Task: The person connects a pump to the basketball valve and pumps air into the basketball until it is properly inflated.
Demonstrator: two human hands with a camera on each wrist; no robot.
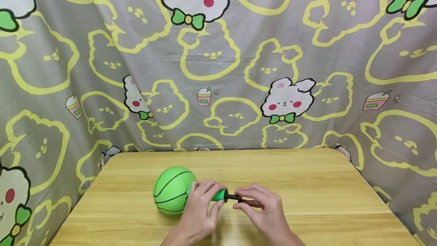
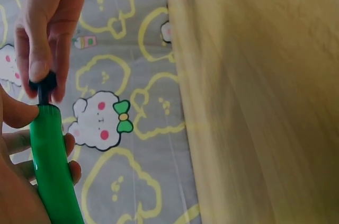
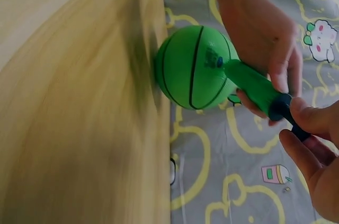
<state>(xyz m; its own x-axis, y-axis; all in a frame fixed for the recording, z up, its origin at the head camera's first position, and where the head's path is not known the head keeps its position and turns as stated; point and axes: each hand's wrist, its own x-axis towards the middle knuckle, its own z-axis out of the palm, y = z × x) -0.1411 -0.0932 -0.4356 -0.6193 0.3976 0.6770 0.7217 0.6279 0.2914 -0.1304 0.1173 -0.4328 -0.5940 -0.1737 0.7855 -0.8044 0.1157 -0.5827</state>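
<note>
A green ball (image 1: 173,190) with black lines sits on the wooden table, left of centre in the head view. My left hand (image 1: 201,207) grips the green barrel of a hand pump (image 1: 219,195), its thumb and fingers round it. In the right wrist view the nozzle end of the pump (image 3: 253,83) meets the ball (image 3: 185,68) at a small dark spot. My right hand (image 1: 264,208) pinches the black handle (image 1: 239,198) between thumb and fingers. A short length of black rod shows between handle and barrel, also in the left wrist view, where the handle (image 2: 43,82) is near the barrel's end.
The light wooden table (image 1: 324,185) spreads around the hands, its back edge close to a grey curtain (image 1: 239,63) printed with cartoon animals. The curtain also hangs along both sides.
</note>
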